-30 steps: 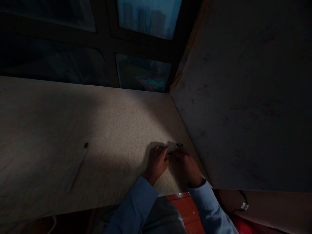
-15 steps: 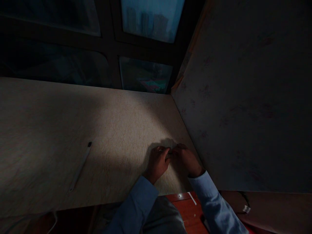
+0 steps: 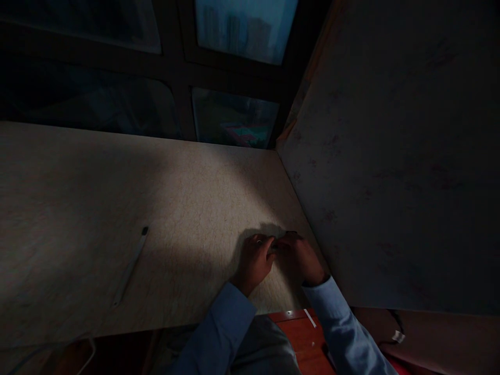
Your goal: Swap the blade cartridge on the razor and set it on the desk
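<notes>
My left hand (image 3: 255, 261) and my right hand (image 3: 303, 257) rest close together on the pale tabletop (image 3: 187, 208), near its right end by the wall. Both have their fingers curled and pinched toward each other around a small dark object (image 3: 278, 245) that I cannot make out in the dim light. Both sleeves are light blue. A white pen with a dark cap (image 3: 130, 265) lies apart on the table, far to the left of my hands.
A wall panel (image 3: 390, 156) rises right beside my right hand. Dark window panes (image 3: 234, 114) run behind the table. Below the front edge show a red-brown surface (image 3: 300, 333) and, at right, a dark cable with a white tag (image 3: 398, 336).
My hands have stayed almost in place, pinching at the same spot. The view has shifted slightly.
</notes>
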Available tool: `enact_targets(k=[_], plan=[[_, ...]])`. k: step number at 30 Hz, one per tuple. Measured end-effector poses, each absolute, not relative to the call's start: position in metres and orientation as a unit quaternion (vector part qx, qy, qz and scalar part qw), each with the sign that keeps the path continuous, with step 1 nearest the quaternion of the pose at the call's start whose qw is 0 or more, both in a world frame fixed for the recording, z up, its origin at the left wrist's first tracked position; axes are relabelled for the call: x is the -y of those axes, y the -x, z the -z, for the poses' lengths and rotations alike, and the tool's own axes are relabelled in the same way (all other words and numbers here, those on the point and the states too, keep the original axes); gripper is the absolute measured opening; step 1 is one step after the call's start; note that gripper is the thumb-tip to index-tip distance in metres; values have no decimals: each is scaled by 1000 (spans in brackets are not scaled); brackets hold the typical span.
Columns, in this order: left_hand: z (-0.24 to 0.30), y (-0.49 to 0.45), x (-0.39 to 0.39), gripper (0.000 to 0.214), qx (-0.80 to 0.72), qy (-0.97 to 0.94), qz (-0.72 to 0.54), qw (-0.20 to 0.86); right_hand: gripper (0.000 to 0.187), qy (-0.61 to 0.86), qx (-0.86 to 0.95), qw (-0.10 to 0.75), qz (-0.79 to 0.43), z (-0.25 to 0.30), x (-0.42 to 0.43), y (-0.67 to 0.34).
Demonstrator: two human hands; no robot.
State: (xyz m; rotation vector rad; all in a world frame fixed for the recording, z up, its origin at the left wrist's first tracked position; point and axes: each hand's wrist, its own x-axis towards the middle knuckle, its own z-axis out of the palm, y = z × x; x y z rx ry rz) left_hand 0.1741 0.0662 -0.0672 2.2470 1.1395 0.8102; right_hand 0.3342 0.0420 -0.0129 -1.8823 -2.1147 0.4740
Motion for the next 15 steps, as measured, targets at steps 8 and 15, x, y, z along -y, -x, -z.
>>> enact_targets(k=[8, 15], plan=[[69, -174, -66, 46, -421, -821, -300, 242, 39, 638, 745, 140, -140, 6, -31, -341], [69, -174, -66, 45, -417, -824, -306, 233, 30, 633, 758, 79, -139, 7, -28, -336]])
